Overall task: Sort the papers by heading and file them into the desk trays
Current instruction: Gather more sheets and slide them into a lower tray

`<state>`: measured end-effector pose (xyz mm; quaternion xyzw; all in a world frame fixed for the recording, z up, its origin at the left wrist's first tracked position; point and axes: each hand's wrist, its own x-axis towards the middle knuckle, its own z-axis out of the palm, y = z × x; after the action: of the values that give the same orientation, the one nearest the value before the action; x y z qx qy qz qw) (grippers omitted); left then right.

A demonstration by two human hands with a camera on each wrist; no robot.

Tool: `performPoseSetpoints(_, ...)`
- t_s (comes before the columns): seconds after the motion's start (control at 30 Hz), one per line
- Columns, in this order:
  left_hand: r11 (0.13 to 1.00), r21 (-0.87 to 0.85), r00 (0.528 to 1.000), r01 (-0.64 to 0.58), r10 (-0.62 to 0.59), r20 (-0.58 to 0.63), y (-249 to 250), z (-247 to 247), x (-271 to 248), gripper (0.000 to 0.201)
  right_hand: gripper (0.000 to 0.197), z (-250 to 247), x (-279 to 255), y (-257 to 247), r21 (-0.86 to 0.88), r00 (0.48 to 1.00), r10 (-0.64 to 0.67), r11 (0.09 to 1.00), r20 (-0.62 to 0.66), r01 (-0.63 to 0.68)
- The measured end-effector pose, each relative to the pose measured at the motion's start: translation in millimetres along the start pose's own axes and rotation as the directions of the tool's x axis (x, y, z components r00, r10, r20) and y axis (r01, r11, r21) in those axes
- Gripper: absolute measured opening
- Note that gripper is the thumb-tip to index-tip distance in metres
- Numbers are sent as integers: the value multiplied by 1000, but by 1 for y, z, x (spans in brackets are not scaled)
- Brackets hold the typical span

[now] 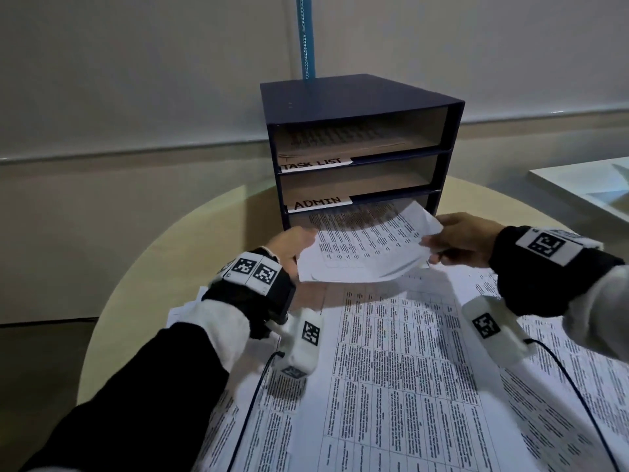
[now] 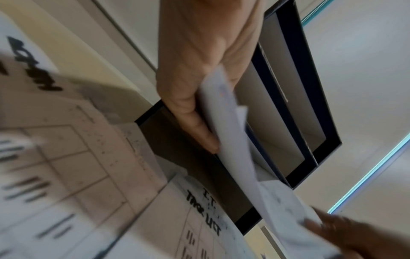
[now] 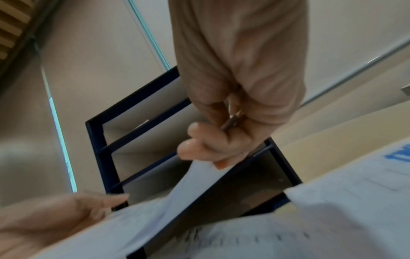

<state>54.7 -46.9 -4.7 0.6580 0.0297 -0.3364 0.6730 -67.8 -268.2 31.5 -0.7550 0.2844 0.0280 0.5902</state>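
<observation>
A dark blue desk tray unit (image 1: 354, 97) with three slots stands at the back of the round table. White labels read TASK LIST (image 1: 315, 164) and ADMIN (image 1: 318, 203). A small stack of printed sheets (image 1: 364, 247) pokes partway into the bottom slot. My left hand (image 1: 292, 248) grips the stack's left edge and my right hand (image 1: 459, 238) pinches its right corner. In the left wrist view the left hand (image 2: 199, 108) holds the sheets (image 2: 233, 140) before the tray unit (image 2: 310, 105). In the right wrist view the right hand (image 3: 213, 149) pinches the sheets (image 3: 177, 201).
Several printed table sheets (image 1: 401, 376) cover the near part of the table (image 1: 190, 240). The top slot holds paper (image 1: 340, 137); the middle slot looks empty. A white tray-like object (image 1: 585, 185) sits at the right. Cables (image 1: 252, 403) trail over the papers.
</observation>
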Motion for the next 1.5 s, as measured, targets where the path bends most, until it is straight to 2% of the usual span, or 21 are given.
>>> performPoseSetpoints(0.07, 996, -53, 996, 65, -62, 59, -3, -6, -3, 32, 33, 5, 9, -12, 65, 997, -45, 997, -68, 50)
performPoseSetpoints(0.1, 990, -88, 992, 109, -102, 80, -6, -8, -5, 35, 35, 8, 13, -18, 88, 993, -58, 994, -98, 67)
performPoseSetpoints(0.2, 981, -67, 979, 183, -176, 102, -11, -12, -17, 28, 41, 18, 26, -27, 129, 988, -55, 989, -143, 74)
performPoseSetpoints(0.3, 991, -87, 991, 99, -90, 99, -6, -11, -26, 22, 25, 28, 38, -26, 150, 984, -37, 987, -176, 64)
performPoseSetpoints(0.37, 993, -112, 997, 42, -34, 74, -3, -9, -27, 18, 23, 32, 50, -20, 170, 976, -31, 983, -214, 68)
performPoseSetpoints(0.47, 1000, -20, 1000, 1, 0, 24, -4, -6, -29, 24, 13, 41, 63, -12, 212, 969, 29, 977, -245, 25)
performPoseSetpoints(0.5, 999, 34, 1000, -5, 5, -6, -5, -5, -30, 29, 13, 45, 64, -11, 177, 970, 35, 984, -242, 8)
performPoseSetpoints(0.57, 990, 140, 998, -10, 19, -65, -5, -4, -29, 37, 26, 50, 70, -8, 131, 968, 13, 991, -251, 20)
performPoseSetpoints(0.63, 987, 162, 996, -19, 33, -83, -5, -2, -29, 44, 30, 51, 73, -5, 60, 960, -30, 997, -279, 49)
performPoseSetpoints(0.7, 982, 185, 996, -25, 41, -83, -5, 2, -29, 40, 26, 49, 78, -5, -5, 945, -76, 997, -320, 78)
performPoseSetpoints(0.77, 963, 257, 990, -75, 104, -99, -7, 8, -29, 25, 22, 46, 81, -7, 7, 932, -92, 995, -351, 101)
performPoseSetpoints(0.83, 891, 411, 960, -193, 259, -110, -9, 14, -26, 18, 15, 46, 83, -10, 44, 932, -80, 994, -355, 103)
performPoseSetpoints(0.87, 795, 550, 926, -255, 365, -99, -9, 16, -23, 16, 14, 46, 88, -11, 44, 931, -74, 994, -356, 95)
performPoseSetpoints(0.93, 525, 801, 852, -289, 522, -35, -6, 18, -20, 17, 18, 48, 94, -12, 87, 930, -53, 992, -363, 90)
performPoseSetpoints(0.97, 408, 874, 843, -262, 538, 1, -4, 18, -20, 19, 19, 48, 96, -13, 123, 931, -39, 988, -363, 89)
performPoseSetpoints(1.0, 309, 926, 858, -219, 513, 32, -3, 19, -18, 21, 20, 48, 99, -13, 150, 932, -32, 984, -361, 92)
performPoseSetpoints(1.07, 187, 974, 919, -128, 392, 46, 0, 19, -14, 29, 21, 48, 104, -15, 194, 937, -36, 975, -347, 109)
performPoseSetpoints(1.13, 171, 980, 947, -103, 319, 44, 0, 19, -9, 42, 23, 46, 109, -14, 172, 948, -103, 972, -300, 160)
performPoseSetpoints(1.23, 179, 979, 947, -99, 319, 38, -1, 21, -2, 52, 9, 45, 112, -14, 128, 952, -176, 969, -251, 213)
performPoseSetpoints(1.37, 205, 975, 947, -83, 321, 13, -2, 24, 3, 52, 30, 45, 118, -14, 59, 952, -196, 975, -237, 215)
performPoseSetpoints(1.5, 233, 968, 951, -88, 310, 12, 0, 23, 1, 51, 28, 45, 112, -14, 36, 954, -199, 977, -225, 212)
